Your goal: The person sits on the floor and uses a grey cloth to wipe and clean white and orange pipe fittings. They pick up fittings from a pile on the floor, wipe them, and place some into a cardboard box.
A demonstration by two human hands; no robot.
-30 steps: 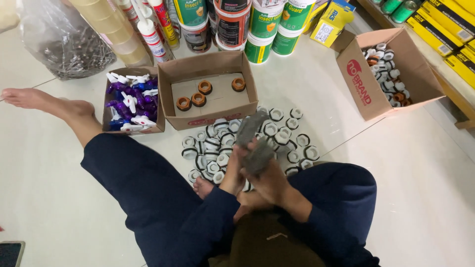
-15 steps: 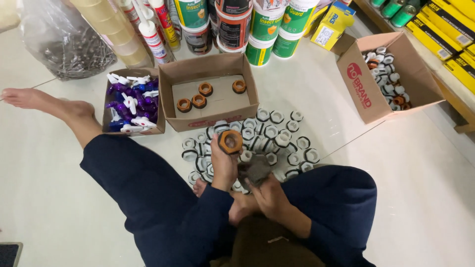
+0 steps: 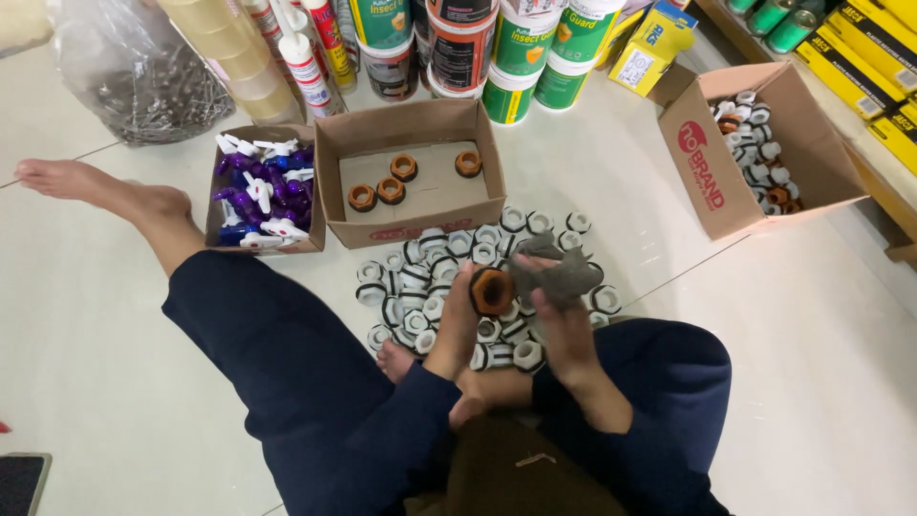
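Note:
I sit on the floor with my legs folded. My left hand [image 3: 457,320] holds an orange-brown ring-shaped fitting [image 3: 492,290] with a dark hole, its opening facing up. My right hand [image 3: 564,325] grips a grey cloth [image 3: 559,272] right beside the fitting. Below both hands lies a pile of several white ring fittings [image 3: 430,268] on the floor. An open cardboard box [image 3: 411,129] just beyond the pile holds several orange-brown fittings [image 3: 390,189].
A small box of purple and white plastic parts [image 3: 260,196] sits at the left by my bare foot [image 3: 86,186]. Another cardboard box [image 3: 707,182] with white and orange fittings stands at the right. Tubs, tubes, tape rolls and a bag of nails [image 3: 143,86] line the back.
The cloth was wrapped over the fitting a second ago. Since then the orange-brown fitting has come into view in my left hand, and the cloth has shifted to its right side.

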